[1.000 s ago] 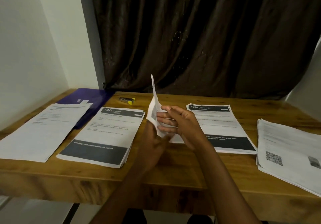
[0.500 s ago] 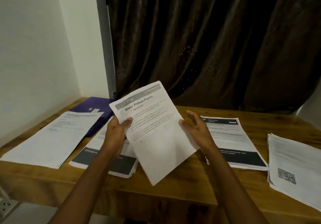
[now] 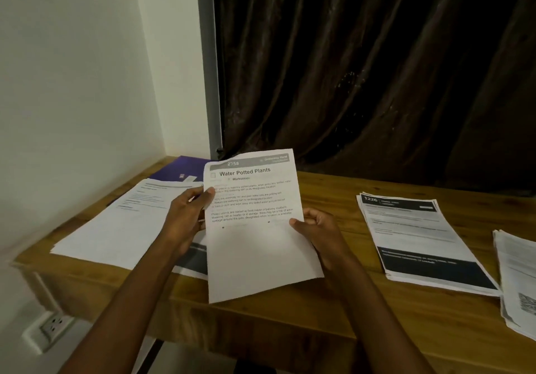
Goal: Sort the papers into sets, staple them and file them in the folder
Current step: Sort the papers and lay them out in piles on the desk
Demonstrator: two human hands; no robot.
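Note:
A white sheet headed "Water Potted Plants" (image 3: 255, 228) is held up over the middle of the wooden table (image 3: 342, 301), facing me. My left hand (image 3: 188, 217) pinches its left edge with the thumb on the front. My right hand (image 3: 316, 231) grips its right edge, thumb on the page. Paper stacks lie on the table: a plain one (image 3: 121, 223) at the left, one with a dark band (image 3: 194, 260) mostly hidden behind the held sheet and my left hand, a "1226" stack (image 3: 420, 240) at the right, and another (image 3: 519, 275) at the far right edge. A purple folder (image 3: 179, 167) lies at the back left.
A white wall stands at the left and a dark brown curtain (image 3: 377, 69) hangs behind the table. A wall socket (image 3: 55, 324) sits low at the left, below the tabletop. The stapler is not visible.
The sheet, edge-on and folded a second ago, has turned to face me and straightened. My right hand moved from open beside it to gripping its right edge. The view shifted left.

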